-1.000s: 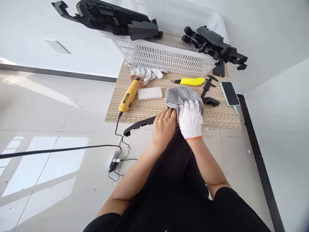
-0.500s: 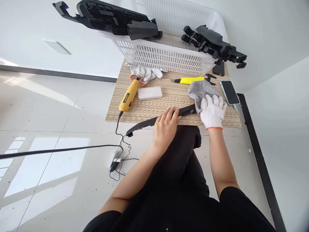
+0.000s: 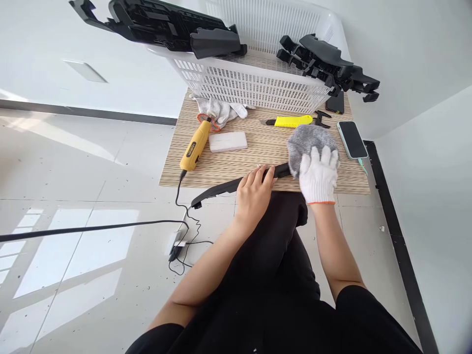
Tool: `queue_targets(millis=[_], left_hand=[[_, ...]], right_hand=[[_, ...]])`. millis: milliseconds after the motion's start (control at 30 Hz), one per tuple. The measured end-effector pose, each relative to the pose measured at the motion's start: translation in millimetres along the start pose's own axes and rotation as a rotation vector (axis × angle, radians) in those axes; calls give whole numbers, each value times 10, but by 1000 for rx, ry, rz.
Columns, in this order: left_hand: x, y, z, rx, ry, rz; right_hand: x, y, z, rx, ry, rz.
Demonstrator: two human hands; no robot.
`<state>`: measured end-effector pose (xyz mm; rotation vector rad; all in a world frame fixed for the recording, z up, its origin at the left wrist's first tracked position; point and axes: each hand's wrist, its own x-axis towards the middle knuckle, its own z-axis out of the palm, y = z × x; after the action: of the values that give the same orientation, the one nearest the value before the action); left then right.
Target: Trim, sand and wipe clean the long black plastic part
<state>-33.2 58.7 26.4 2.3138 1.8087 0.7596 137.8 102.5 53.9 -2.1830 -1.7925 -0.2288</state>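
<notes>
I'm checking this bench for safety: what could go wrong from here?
The yellow knife lies blade-out, so the bare left hand might get cut reaching past. The black strip overhangs the table and could slip if released. The cord of the yellow tool dangles; a snag might drag the tool down.

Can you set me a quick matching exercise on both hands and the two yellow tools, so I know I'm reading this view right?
1. Left hand
2. Right hand
3. Utility knife
4. Power tool

A. Corded, lying near the left edge of the table
B. Bare, on the black strip
C. Blade out, lying on the near side of the white basket
D. Gloved, on the gray cloth

Pairs: 1-B, 2-D, 3-C, 4-A
</notes>
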Motion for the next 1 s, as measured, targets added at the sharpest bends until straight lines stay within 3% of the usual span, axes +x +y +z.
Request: queue_targets(millis=[200, 500, 700, 1000], left_hand=[[12, 24, -61, 106, -61, 18], [17, 12, -55, 129, -21, 28], [7, 9, 11, 134, 76, 55], [17, -8, 65, 113, 160, 55]], right_hand=[[-473, -461, -133, 124, -95, -235], [-473, -170, -163, 17, -130, -351], [-540, -325, -246, -30, -184, -294], [-543, -368, -351, 136, -283, -401]])
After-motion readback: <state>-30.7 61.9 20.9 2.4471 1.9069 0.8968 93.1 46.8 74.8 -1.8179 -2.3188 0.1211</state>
